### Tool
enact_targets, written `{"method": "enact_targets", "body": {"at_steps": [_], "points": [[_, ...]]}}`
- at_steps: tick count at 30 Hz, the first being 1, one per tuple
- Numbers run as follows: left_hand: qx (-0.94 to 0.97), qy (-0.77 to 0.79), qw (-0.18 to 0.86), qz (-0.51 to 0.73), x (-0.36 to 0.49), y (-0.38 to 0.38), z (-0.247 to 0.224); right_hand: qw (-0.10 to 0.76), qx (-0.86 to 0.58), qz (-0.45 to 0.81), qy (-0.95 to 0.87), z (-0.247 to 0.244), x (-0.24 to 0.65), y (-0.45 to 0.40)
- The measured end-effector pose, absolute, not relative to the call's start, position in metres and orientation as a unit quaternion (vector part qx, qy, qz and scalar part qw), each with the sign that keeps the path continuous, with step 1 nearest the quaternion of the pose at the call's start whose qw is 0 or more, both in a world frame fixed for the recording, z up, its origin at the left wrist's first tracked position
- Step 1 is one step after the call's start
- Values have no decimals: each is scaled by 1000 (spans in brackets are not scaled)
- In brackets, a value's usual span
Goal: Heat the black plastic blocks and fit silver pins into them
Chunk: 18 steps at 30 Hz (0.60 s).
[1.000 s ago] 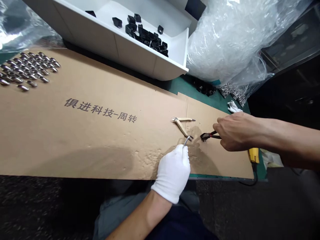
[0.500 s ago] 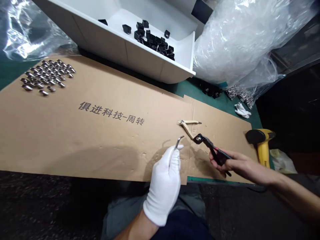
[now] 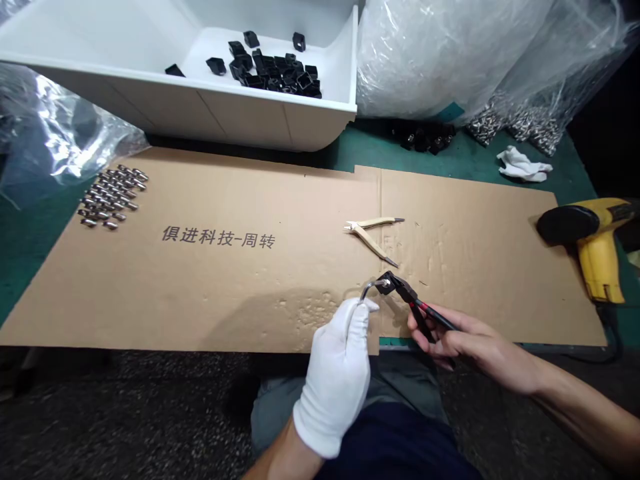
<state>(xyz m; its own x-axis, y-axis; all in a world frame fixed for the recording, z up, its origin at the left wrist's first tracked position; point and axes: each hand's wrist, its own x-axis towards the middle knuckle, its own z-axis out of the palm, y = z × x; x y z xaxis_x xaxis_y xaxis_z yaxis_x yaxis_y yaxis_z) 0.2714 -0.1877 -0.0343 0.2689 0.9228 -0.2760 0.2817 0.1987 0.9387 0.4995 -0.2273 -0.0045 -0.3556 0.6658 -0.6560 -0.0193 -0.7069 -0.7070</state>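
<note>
Head view: gloved left hand (image 3: pixel 335 380) grips a bent metal rod (image 3: pixel 369 289) above the cardboard sheet (image 3: pixel 475 267), offering its hooked end to the jaws of red-and-black pliers (image 3: pixel 400 288) clenched in the bare right hand (image 3: pixel 465 343).

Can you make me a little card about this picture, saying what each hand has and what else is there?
Left hand: white glove, holding bent rod
Right hand: bare, holding pliers
Pliers: grip at the rod's end
Nearby: tan-handled pliers on cardboard
Rest: white bin of black parts, metal pieces, yellow power tool
</note>
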Motion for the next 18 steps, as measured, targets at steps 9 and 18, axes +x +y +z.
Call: {"method": "enact_targets", "body": {"at_steps": [9, 18], "points": [[579, 531, 565, 251, 269, -190, -38, 214, -559, 732, -325, -10, 503, -239], [556, 526, 621, 167, 250, -180, -26, 138, -578, 707, -383, -3, 507, -229]]}}
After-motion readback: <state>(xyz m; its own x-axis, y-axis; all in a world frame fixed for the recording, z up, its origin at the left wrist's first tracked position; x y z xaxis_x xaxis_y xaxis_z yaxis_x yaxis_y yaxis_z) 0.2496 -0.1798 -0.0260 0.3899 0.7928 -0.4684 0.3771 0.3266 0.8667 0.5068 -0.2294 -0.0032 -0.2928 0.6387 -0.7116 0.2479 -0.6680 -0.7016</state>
